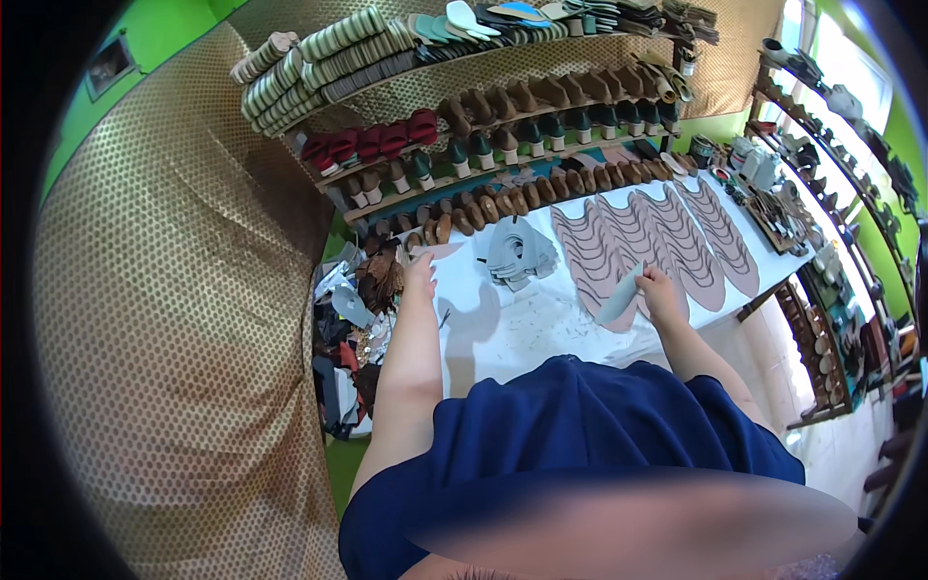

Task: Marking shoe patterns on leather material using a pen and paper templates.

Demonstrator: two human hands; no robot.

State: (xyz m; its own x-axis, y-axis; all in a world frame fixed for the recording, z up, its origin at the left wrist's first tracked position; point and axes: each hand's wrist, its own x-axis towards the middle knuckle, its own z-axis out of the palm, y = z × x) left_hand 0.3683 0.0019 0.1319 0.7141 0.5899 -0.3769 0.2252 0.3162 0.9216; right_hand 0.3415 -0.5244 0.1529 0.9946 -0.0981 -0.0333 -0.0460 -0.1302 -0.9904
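Here, a thin pale sheet (619,299) is pinched by the right hand (657,290) over overlapping, round-ended pink pieces (667,240); whether a pinkish flap (443,250) is gripped by the left hand (420,275) cannot be told

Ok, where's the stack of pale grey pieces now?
In the head view, the pale grey stack lies on the white table, right of the left hand and left of the overlapping pink pieces.
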